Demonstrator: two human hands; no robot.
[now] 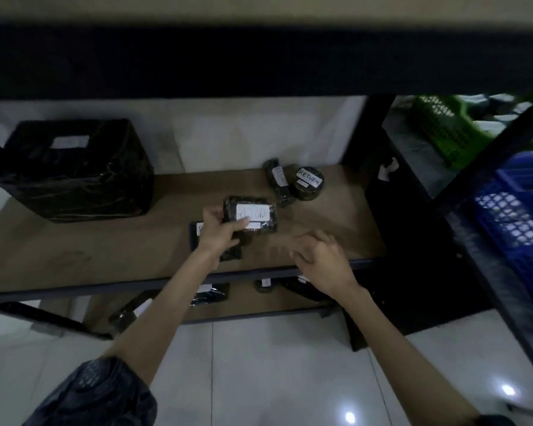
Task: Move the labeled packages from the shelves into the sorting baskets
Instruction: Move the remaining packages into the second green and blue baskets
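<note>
left hand [218,230] grasps a black labeled package [250,214] just above the shelf [105,250]; right hand [322,261] released, fingers spread, near edge; baskets [517,210] far right

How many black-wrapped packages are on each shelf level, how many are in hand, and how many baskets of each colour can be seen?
Packages lying on the middle shelf: 4, the large box, the long one, the round one, the flat one
Package held in the left hand: 1
Packages seen on the lower shelf: 5, partly hidden, perhaps more
Green basket: 1
Blue basket: 1
Total: 12
</note>
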